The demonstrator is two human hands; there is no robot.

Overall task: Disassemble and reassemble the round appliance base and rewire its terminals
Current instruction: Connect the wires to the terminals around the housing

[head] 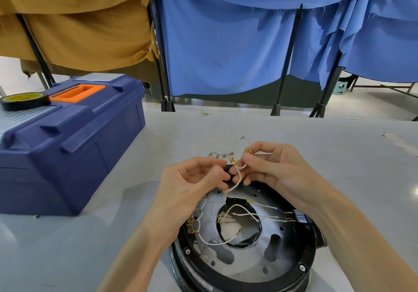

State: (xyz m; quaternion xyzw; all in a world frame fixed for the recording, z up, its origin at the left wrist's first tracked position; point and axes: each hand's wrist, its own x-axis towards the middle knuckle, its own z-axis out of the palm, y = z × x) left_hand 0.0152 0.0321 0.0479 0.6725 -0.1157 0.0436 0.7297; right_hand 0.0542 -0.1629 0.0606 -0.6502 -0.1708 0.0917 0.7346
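The round appliance base (244, 266) lies open on the grey table, a black ring around a silver metal plate with a central hole. White wires with brass terminals (239, 214) cross the plate. Above its far edge, my left hand (192, 178) and my right hand (269, 165) both pinch a short white wire with brass connectors (237, 174). One brass connector (248, 149) sticks up from my right fingertips. Loose wires with brass terminals (222, 154) lie on the table just beyond my hands.
A dark blue toolbox (67, 146) with an orange handle stands at the left, with a roll of black tape (24, 101) on its lid. Blue and tan cloth screens on black frames stand behind the table's far edge.
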